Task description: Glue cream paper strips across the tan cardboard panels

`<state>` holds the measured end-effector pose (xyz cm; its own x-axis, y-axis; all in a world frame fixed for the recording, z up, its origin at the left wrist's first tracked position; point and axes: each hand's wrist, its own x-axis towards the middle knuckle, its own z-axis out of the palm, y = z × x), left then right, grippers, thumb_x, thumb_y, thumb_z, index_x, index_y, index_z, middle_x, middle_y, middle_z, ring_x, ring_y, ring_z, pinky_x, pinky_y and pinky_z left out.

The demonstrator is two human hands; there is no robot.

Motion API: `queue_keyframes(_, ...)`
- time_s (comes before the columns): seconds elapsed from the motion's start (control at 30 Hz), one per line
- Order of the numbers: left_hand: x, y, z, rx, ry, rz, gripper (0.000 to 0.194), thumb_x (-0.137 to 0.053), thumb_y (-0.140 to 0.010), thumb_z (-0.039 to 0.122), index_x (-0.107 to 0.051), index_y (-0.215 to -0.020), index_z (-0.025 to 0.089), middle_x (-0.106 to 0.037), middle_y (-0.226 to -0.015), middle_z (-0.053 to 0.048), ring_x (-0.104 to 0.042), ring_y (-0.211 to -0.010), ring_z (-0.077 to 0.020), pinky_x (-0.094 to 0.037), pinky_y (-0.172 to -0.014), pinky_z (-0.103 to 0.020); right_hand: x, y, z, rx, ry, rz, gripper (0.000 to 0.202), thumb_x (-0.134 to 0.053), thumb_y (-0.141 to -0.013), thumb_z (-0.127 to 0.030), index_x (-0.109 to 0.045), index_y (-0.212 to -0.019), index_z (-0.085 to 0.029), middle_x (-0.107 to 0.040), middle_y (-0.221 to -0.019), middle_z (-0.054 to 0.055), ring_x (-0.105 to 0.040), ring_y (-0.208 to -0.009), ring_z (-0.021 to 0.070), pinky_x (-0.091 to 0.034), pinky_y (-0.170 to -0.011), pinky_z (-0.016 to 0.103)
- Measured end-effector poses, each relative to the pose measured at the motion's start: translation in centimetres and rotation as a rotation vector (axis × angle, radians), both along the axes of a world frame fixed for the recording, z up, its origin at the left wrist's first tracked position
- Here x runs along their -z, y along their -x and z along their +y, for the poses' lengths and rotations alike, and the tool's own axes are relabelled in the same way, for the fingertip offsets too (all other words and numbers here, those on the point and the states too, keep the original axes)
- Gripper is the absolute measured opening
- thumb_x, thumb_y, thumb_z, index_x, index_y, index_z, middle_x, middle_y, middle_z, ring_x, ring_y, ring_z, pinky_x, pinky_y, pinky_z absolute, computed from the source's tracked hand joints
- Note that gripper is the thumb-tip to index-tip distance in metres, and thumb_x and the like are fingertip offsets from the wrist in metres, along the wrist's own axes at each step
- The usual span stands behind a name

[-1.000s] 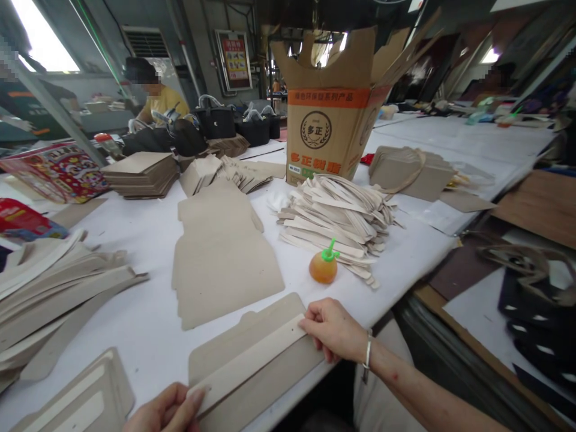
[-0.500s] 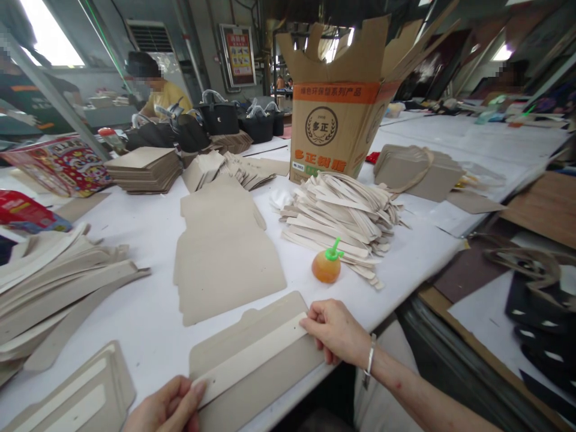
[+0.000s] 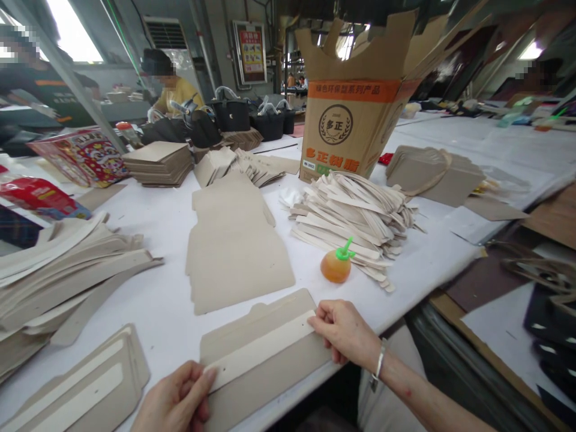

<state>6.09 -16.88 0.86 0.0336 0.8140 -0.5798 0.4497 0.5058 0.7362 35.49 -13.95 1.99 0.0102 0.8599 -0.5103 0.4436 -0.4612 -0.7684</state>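
Note:
A pale strip (image 3: 265, 348) with a small hole near each end lies along a grey-beige flat panel (image 3: 270, 384) at the table's front edge. My left hand (image 3: 180, 396) pinches the strip's near-left end between thumb and fingers. At the far-right end my right hand (image 3: 344, 333), with a bracelet on its wrist, pinches the strip too. Whether the strip's underside touches the panel all along cannot be made out. Beyond the panel lies a larger beige cut piece (image 3: 238, 264). An orange squeeze bottle (image 3: 336, 266) with a green nozzle stands to its right.
A heap of narrow strips (image 3: 355, 210) lies before a cardboard box (image 3: 346, 120). Longer strips (image 3: 81, 276) and panels with strips on them (image 3: 85, 390) are at left. Stacked panels (image 3: 157, 163) and black bags (image 3: 229, 114) stand farther back. A person in yellow (image 3: 180, 90) sits across.
The view has turned slightly left, so everything sits farther right in the picture. Both hands keep their hold on the strip, which stays at much the same place on the panel.

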Motion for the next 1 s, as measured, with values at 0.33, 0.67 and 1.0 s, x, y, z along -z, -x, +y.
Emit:
queue_keyframes(0.33,-1.0,-0.1,0.0,-0.052,-0.019,-0.046,0.035,-0.049,-0.076,0.054,-0.044,-0.072,0.02,-0.057,-0.047,0.005,-0.051,-0.035,-0.0095,-0.035,-0.032,-0.018,1.4,-0.2,-0.1,-0.082,0.005,-0.079,0.037,-0.05,-0.076,-0.051,-0.038,-0.057,-0.022,-0.047,-0.038,-0.007,-0.046,-0.026,0.0088,-0.032,-0.026,0.016)
queue_keyframes(0.67,-0.8,0.0,-0.1,-0.043,-0.039,-0.058,0.029,-0.047,-0.079,0.047,-0.044,-0.071,0.02,-0.057,-0.046,0.005,-0.05,-0.033,-0.009,-0.035,-0.03,-0.017,1.3,-0.1,-0.2,-0.068,0.024,-0.108,0.039,-0.049,-0.074,-0.054,-0.038,-0.054,-0.023,-0.043,-0.031,-0.006,-0.042,-0.025,0.0087,-0.029,-0.028,0.016)
queue_keyframes(1.0,-1.1,-0.3,-0.1,-0.032,-0.06,0.009,0.026,-0.045,-0.08,0.045,-0.043,-0.07,0.021,-0.056,-0.046,0.005,-0.051,-0.034,-0.01,-0.034,-0.03,-0.017,0.9,0.1,-0.1,-0.087,0.018,-0.105,0.036,-0.047,-0.076,-0.051,-0.039,-0.056,-0.023,-0.044,-0.033,-0.007,-0.043,-0.026,0.0084,-0.031,-0.028,0.016)
